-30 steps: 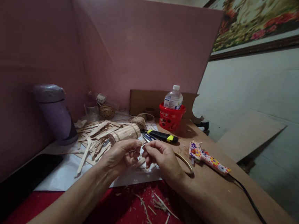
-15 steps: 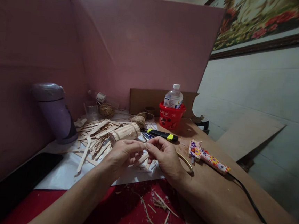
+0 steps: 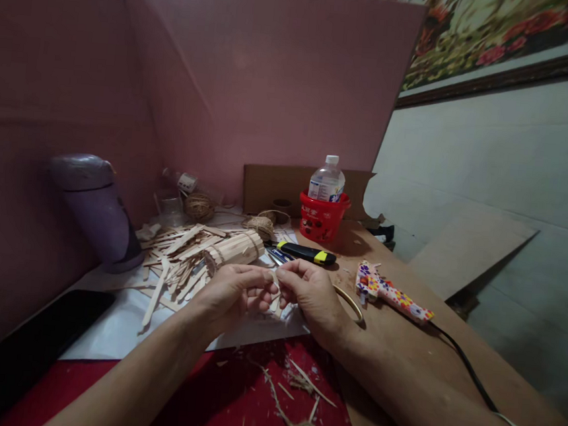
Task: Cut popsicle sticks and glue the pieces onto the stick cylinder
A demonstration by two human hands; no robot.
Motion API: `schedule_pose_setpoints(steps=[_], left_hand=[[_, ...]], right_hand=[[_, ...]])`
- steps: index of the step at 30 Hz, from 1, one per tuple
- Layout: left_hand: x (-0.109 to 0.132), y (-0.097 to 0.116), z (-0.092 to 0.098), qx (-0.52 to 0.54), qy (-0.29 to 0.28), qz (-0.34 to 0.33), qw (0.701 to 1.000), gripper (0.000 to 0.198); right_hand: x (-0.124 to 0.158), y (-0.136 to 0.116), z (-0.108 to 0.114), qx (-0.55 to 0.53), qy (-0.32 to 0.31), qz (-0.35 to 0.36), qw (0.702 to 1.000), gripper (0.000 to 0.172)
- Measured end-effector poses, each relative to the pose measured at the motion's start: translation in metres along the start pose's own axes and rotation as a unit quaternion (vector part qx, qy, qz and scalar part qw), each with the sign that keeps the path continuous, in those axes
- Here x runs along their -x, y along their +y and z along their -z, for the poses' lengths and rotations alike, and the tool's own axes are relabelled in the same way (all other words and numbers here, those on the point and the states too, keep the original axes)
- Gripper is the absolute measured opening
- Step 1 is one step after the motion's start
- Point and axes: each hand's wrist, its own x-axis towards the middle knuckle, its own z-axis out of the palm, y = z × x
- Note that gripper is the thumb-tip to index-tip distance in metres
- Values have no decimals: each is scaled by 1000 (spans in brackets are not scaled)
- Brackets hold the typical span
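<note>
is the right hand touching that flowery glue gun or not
Apart. The head view shows it plainly: bare brown tabletop lies between the right hand and the flowery glue gun.

The bare left forearm (image 3: 152,360) slants from the near left, the bare right forearm (image 3: 412,390) from the near right. The bare left hand (image 3: 234,296) and bare right hand (image 3: 312,298) face each other, fingers curled, tips close together; whether thumbs meet forefingers is unclear.
</note>
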Motion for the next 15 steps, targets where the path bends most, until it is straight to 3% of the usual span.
schedule_pose_setpoints(steps=[15], left_hand=[[-3,-2,2,5,2,-14,1000,6]], right_hand=[[-1,2,1,-22,-11,-9,1000,15]])
